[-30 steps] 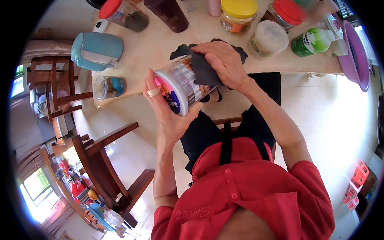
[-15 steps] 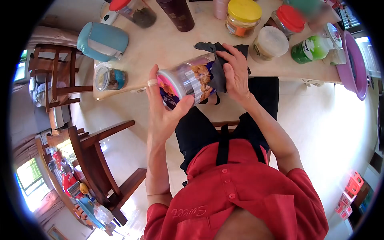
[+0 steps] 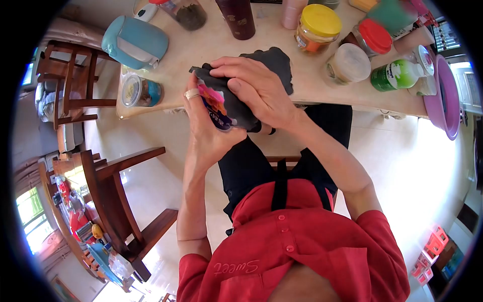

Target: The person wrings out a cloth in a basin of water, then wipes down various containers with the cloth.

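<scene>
A plastic jar (image 3: pixel 215 104) with a pink and dark-blue picture label is held tilted in front of the table's edge. My left hand (image 3: pixel 204 123) grips it from the left, thumb along its near side, with a pale band around one finger. A dark grey cloth (image 3: pixel 274 63) drapes over the jar and covers most of it, one part spreading to the right over the table. Through this cloth my right hand (image 3: pixel 259 90) clasps the jar, fingers curved over it. The cloth hides much of the jar's lid and body.
On the table (image 3: pixel 196 48) stand a blue pitcher (image 3: pixel 138 43), a small clear tub (image 3: pixel 141 91), a dark cup (image 3: pixel 239 20), a yellow-lidded jar (image 3: pixel 318 29), a white-lidded jar (image 3: pixel 348 63) and a green bottle (image 3: pixel 395 75). A purple basin (image 3: pixel 445 100) is at right, a wooden chair (image 3: pixel 121 201) at left.
My right hand has moved left with the cloth, from the jar's far end onto its lid end. The cloth now covers most of the jar, whose sides showed before.
</scene>
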